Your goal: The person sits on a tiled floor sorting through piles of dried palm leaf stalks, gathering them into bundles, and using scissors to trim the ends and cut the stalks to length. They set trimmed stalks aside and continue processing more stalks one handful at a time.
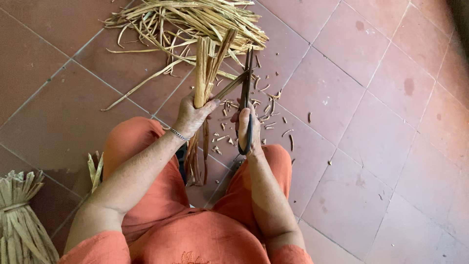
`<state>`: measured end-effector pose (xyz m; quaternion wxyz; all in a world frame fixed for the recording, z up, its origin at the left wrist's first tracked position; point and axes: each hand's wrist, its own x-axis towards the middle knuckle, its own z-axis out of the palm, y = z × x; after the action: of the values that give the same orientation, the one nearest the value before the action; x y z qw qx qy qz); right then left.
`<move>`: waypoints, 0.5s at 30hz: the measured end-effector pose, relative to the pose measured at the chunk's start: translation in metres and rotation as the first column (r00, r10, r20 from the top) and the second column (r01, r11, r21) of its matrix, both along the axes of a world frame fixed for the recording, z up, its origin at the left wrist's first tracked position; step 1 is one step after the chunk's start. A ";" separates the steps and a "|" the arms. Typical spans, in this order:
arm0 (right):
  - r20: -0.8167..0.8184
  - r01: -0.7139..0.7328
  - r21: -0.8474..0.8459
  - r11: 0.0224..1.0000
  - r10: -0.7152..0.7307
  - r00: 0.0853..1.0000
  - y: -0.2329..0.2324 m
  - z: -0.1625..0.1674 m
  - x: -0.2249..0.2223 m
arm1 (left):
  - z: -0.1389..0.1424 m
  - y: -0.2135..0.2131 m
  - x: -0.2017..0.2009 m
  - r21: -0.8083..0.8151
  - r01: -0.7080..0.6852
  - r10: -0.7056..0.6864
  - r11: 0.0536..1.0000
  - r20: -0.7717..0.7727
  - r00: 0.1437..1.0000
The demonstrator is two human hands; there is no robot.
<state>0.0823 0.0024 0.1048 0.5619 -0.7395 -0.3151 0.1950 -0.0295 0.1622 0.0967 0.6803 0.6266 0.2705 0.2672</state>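
Note:
My left hand (192, 116) grips a bunch of dried tan strips (209, 63) that stands upright over the floor, its lower ends hanging between my knees. My right hand (244, 128) holds a pair of dark scissors (245, 80). The scissor blades are parted, and one blade lies against the right side of the bunch. A thin metal bracelet (179, 135) is on my left wrist. My orange clothing covers both knees at the bottom of the view.
A loose heap of dried strips (190, 22) lies on the reddish floor tiles (371, 122) beyond the hands. Small cut scraps (271, 115) are scattered right of the scissors. A tied bundle of strips (19, 220) stands at the lower left.

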 end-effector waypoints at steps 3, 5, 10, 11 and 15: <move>0.059 0.044 0.016 0.999 -0.044 0.997 0.000 -0.001 -0.002 | -0.001 0.000 -0.001 -0.092 0.036 -0.037 0.995 -0.011 0.999; 0.035 0.053 0.026 0.998 -0.054 0.998 -0.002 0.000 -0.004 | -0.002 -0.001 -0.002 -0.165 0.095 -0.098 0.982 -0.005 0.995; -0.173 0.045 0.210 0.977 -0.008 0.985 -0.003 0.005 -0.004 | 0.001 -0.003 -0.002 -0.211 0.161 -0.170 0.964 -0.027 0.985; -0.180 0.047 0.225 0.973 -0.005 0.984 -0.003 0.007 -0.001 | 0.002 -0.003 -0.001 -0.227 0.181 -0.192 0.957 -0.028 0.981; -0.287 0.100 0.260 0.960 -0.022 0.958 0.003 0.011 0.010 | 0.007 -0.004 -0.003 -0.283 0.281 -0.287 0.917 0.022 0.958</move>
<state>0.0927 0.0050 0.1158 0.7027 -0.6297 -0.2329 0.2354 -0.0323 0.1581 0.1035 0.7917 0.5580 0.2189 0.1182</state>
